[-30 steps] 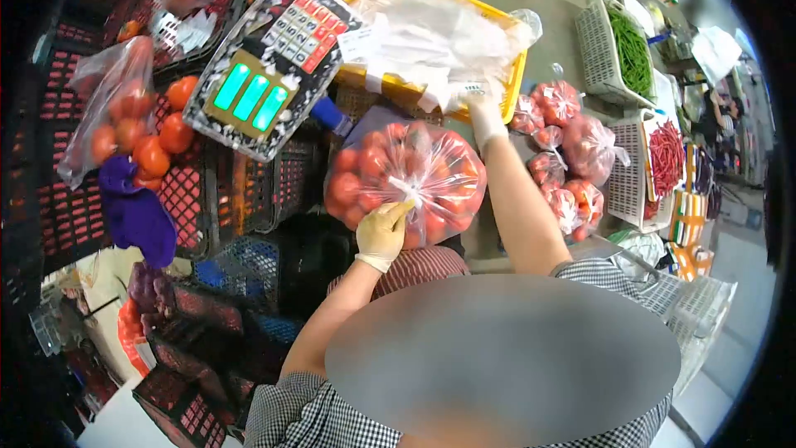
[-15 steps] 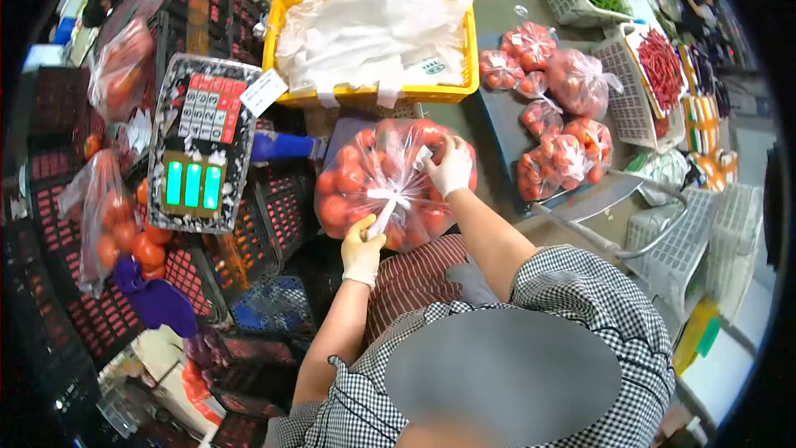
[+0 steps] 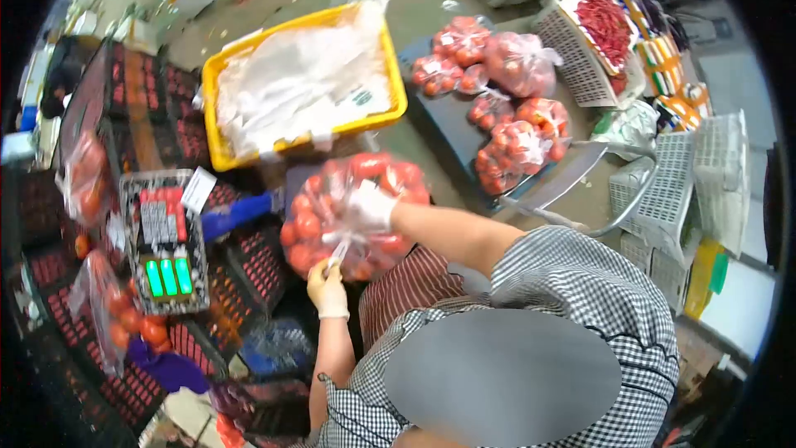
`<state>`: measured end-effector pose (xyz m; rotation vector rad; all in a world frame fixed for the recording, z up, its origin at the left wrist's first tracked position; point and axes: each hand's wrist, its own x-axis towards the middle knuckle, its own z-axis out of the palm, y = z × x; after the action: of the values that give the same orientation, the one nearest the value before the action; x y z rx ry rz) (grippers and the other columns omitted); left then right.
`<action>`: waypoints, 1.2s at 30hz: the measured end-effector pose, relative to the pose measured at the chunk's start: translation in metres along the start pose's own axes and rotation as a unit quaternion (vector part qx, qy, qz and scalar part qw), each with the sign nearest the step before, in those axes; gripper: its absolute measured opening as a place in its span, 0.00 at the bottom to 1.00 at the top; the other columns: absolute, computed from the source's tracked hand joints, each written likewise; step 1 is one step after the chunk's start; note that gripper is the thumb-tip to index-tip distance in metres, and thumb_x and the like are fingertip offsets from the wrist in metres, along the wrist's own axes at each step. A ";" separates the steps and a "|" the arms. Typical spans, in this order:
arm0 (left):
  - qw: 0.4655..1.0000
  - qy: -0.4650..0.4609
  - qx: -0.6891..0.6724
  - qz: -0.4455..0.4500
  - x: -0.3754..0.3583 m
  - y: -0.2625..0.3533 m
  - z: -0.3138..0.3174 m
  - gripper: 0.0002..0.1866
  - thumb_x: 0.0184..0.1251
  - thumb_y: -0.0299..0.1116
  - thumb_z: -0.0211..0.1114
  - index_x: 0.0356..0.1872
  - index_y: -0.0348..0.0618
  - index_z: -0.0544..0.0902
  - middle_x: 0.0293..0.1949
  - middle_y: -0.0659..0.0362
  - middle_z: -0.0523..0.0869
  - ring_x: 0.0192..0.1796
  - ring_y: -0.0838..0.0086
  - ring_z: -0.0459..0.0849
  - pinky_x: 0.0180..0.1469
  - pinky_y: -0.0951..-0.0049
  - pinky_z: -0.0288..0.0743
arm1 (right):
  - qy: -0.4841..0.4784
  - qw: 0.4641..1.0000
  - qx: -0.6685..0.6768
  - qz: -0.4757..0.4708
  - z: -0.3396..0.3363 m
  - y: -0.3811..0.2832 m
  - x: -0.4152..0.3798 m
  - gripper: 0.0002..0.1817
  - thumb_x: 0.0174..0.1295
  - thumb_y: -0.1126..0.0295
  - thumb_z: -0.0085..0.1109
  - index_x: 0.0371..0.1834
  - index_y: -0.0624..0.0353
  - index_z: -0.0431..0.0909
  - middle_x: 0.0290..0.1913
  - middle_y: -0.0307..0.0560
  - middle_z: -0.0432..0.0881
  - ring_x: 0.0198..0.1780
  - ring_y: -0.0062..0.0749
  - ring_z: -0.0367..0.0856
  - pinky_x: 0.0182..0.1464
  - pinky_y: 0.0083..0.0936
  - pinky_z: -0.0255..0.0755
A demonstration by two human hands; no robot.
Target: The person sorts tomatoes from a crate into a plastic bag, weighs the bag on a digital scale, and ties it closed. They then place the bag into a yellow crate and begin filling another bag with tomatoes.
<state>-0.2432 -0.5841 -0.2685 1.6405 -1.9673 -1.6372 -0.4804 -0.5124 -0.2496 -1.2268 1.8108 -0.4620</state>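
Observation:
A large clear plastic bag of tomatoes sits before me, bunched and gathered near its front. My left hand, in a pale yellowish glove, is closed around the white twisted end of the bag at its near side. Over the middle of the bag lies my right hand, in a white glove. Its fingers are blurred, so whether they grip the plastic does not show. Left of the bag stands a scale display with a keypad, lit green digits and a white tag.
Beyond the bag, a yellow crate holds white plastic bags. Several bagged tomatoes lie on a blue platform with a metal rail. Dark crates stack at left; a white basket of red chillies stands far right.
My right hand has moved from the bag's right side to over its middle. My left hand still holds the twisted end. The view has shifted, so most things appear further left.

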 end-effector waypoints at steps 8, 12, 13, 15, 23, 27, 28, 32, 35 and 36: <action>0.996 0.085 -0.021 0.010 -0.017 0.006 0.029 0.09 0.62 0.24 0.63 0.43 0.36 0.79 0.31 0.62 0.80 0.30 0.81 0.74 0.34 0.82 0.69 | -0.051 0.979 0.167 -0.105 0.063 -0.016 0.015 0.15 0.52 0.64 0.56 0.41 0.56 0.84 0.54 0.57 0.80 0.51 0.48 0.80 0.56 0.36 0.72; 0.992 0.114 -0.043 -0.018 -0.042 0.013 0.022 0.20 0.60 0.19 0.61 0.55 0.36 0.74 0.37 0.58 0.80 0.33 0.77 0.75 0.42 0.79 0.72 | -0.176 0.975 0.029 -0.133 0.044 -0.032 0.008 0.18 0.51 0.58 0.56 0.40 0.55 0.85 0.47 0.55 0.83 0.49 0.45 0.81 0.54 0.35 0.72; 0.994 0.082 -0.059 -0.039 -0.055 0.027 0.020 0.28 0.58 0.18 0.60 0.63 0.36 0.68 0.39 0.57 0.79 0.34 0.77 0.75 0.42 0.79 0.72 | -0.216 0.956 -0.049 -0.190 0.046 -0.037 0.009 0.20 0.51 0.54 0.56 0.39 0.54 0.85 0.44 0.54 0.84 0.48 0.44 0.82 0.53 0.35 0.72; 0.991 0.125 -0.056 -0.008 -0.066 0.009 0.016 0.28 0.61 0.20 0.60 0.64 0.37 0.68 0.42 0.58 0.80 0.34 0.79 0.75 0.37 0.82 0.70 | -0.217 0.937 -0.128 -0.243 0.021 -0.057 -0.015 0.24 0.52 0.47 0.54 0.37 0.55 0.86 0.41 0.51 0.85 0.49 0.40 0.81 0.54 0.35 0.71; 0.906 0.100 -0.313 -0.266 -0.119 -0.081 -0.027 0.25 0.64 0.48 0.62 0.57 0.44 0.76 0.52 0.55 0.79 0.42 0.66 0.80 0.43 0.68 0.72 | 0.029 0.957 0.287 -0.012 -0.007 -0.063 -0.110 0.20 0.54 0.53 0.58 0.38 0.60 0.85 0.37 0.54 0.85 0.37 0.38 0.84 0.45 0.33 0.75; 0.885 0.045 -0.344 -0.310 -0.120 -0.126 -0.020 0.34 0.65 0.59 0.56 0.63 0.43 0.70 0.61 0.54 0.74 0.54 0.60 0.77 0.53 0.62 0.69 | 0.054 0.973 0.224 -0.001 -0.038 -0.066 -0.153 0.21 0.54 0.54 0.58 0.35 0.63 0.85 0.35 0.58 0.84 0.34 0.40 0.84 0.40 0.32 0.76; 0.887 0.032 -0.343 -0.309 -0.115 -0.123 -0.012 0.34 0.65 0.59 0.56 0.63 0.43 0.70 0.61 0.54 0.74 0.54 0.60 0.77 0.53 0.62 0.69 | 0.086 0.980 0.177 -0.013 -0.040 -0.060 -0.164 0.21 0.53 0.53 0.58 0.34 0.63 0.85 0.34 0.59 0.84 0.32 0.40 0.84 0.38 0.32 0.76; 0.851 -0.028 -0.406 -0.331 -0.103 -0.118 0.024 0.50 0.62 0.68 0.52 0.75 0.45 0.48 0.74 0.51 0.53 0.63 0.52 0.70 0.57 0.59 0.68 | 0.088 0.979 0.184 -0.022 -0.061 -0.041 -0.213 0.17 0.56 0.57 0.60 0.29 0.62 0.85 0.23 0.48 0.83 0.27 0.31 0.83 0.32 0.28 0.75; 0.863 -0.060 -0.382 -0.325 -0.085 -0.062 0.062 0.54 0.57 0.71 0.55 0.76 0.50 0.43 0.76 0.52 0.46 0.66 0.49 0.66 0.59 0.54 0.67 | 0.108 0.972 0.206 -0.033 -0.079 -0.033 -0.245 0.16 0.56 0.59 0.59 0.23 0.63 0.82 0.18 0.47 0.79 0.22 0.29 0.79 0.28 0.29 0.71; 0.863 -0.061 -0.380 -0.326 -0.076 -0.051 0.078 0.54 0.57 0.71 0.55 0.76 0.50 0.43 0.76 0.52 0.46 0.66 0.49 0.66 0.59 0.54 0.67 | 0.093 0.978 0.185 -0.034 -0.086 -0.024 -0.250 0.16 0.56 0.59 0.59 0.23 0.63 0.82 0.18 0.47 0.78 0.21 0.30 0.78 0.28 0.29 0.71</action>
<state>-0.2294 -0.4693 -0.3000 1.9180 -0.5564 -2.3352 -0.5056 -0.3169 -0.0721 -1.0138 1.7379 -0.9357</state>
